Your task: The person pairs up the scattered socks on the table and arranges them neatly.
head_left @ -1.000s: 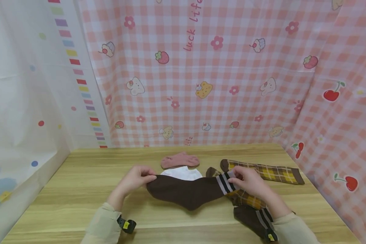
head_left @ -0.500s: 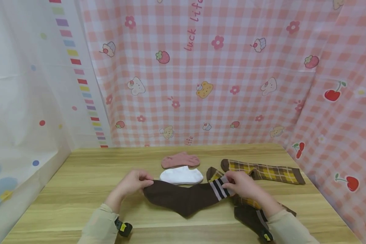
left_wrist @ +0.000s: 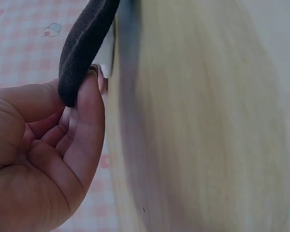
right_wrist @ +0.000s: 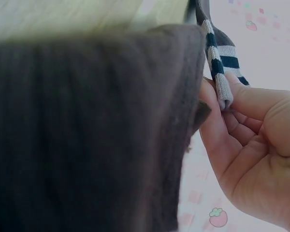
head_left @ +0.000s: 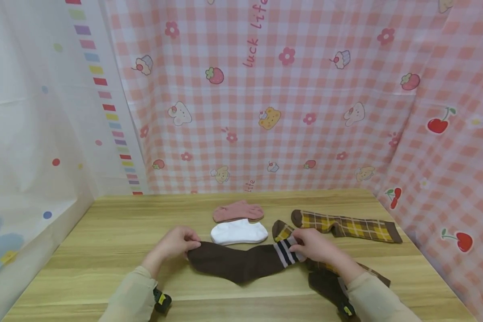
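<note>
A dark brown sock (head_left: 241, 264) with grey and black stripes at its cuff is stretched sideways between both hands, low over the table. My left hand (head_left: 177, 243) pinches its toe end between thumb and fingers, as the left wrist view also shows for the sock (left_wrist: 87, 53). At the other end my right hand (head_left: 315, 246) pinches the striped cuff (right_wrist: 222, 72). Just behind the held sock lies a white ankle sock (head_left: 239, 231), and behind that a pink ankle sock (head_left: 238, 211). Under the right forearm lies another dark brown sock (head_left: 326, 286), partly hidden.
To the right on the wooden table (head_left: 116, 223) lies a yellow and brown plaid sock (head_left: 358, 227). A second plaid sock (head_left: 281, 229) is partly covered by the right hand and arm. A pink checked cloth (head_left: 241, 147) hangs behind the table.
Both hands have brought the dark brown sock toward the person, slightly left and lower. The white sock behind it, partly covered before, now shows nearly whole.
</note>
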`<state>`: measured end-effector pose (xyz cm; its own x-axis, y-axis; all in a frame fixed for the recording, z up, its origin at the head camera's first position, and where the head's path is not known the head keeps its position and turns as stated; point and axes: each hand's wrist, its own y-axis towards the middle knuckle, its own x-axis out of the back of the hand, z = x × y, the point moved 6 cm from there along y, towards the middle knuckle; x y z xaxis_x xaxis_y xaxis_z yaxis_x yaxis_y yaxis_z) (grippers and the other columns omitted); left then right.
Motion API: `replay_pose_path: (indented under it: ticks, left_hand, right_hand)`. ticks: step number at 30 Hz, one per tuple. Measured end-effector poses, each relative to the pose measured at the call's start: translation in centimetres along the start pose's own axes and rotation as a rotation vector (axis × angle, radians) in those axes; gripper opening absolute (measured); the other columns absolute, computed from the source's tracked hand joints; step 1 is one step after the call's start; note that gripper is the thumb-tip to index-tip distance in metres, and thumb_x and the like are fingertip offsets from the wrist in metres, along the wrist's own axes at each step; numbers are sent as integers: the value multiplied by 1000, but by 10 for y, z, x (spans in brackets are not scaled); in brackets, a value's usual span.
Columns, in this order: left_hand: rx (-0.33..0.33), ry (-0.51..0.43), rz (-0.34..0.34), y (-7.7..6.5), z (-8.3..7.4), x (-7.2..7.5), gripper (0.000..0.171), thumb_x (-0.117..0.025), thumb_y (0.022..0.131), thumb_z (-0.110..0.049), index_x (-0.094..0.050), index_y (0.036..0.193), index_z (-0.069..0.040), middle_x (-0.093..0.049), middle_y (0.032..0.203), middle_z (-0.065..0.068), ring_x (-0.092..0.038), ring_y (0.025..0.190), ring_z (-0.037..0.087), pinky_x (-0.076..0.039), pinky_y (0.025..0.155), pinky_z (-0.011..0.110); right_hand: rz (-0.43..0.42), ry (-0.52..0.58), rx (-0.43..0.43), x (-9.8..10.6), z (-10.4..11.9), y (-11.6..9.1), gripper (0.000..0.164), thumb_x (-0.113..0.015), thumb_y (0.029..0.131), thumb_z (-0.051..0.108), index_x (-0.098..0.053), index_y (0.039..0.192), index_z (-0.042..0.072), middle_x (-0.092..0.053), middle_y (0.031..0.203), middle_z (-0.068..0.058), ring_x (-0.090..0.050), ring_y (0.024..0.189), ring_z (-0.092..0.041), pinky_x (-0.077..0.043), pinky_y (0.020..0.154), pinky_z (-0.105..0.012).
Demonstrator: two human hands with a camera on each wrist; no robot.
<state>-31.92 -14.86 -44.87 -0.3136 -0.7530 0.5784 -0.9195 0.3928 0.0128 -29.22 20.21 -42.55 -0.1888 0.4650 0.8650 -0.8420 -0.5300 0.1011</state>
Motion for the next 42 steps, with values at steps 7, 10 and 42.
replay_pose_path:
  ticks: [7, 10, 42]
  left_hand:
    - [24, 16, 18, 0, 0, -3, 5, -68, 89, 2, -70, 84, 3, -65, 73, 2, -60, 60, 13, -55, 51, 32]
    - [36, 23, 14, 1, 1, -4, 5, -68, 89, 3, -69, 84, 3, -64, 73, 2, -61, 60, 13, -56, 51, 32]
    - [8, 18, 65, -4, 8, -6, 20, -79, 76, 5, -68, 93, 4, -62, 76, 1, -58, 69, 14, -56, 55, 33]
  right_hand:
    - [27, -15, -8, -5, 0, 3, 23, -73, 90, 11, -54, 77, 13, -44, 65, 9, -42, 58, -3, -39, 57, -25]
    - [43, -12, -33, -7, -1, 4, 24, -73, 90, 11, -53, 76, 13, -45, 65, 8, -44, 57, -3, -39, 57, -25]
    - [82, -123, -32, -12, 0, 7, 23, -78, 84, 8, -56, 81, 12, -47, 68, 7, -42, 60, -9, -36, 55, -28]
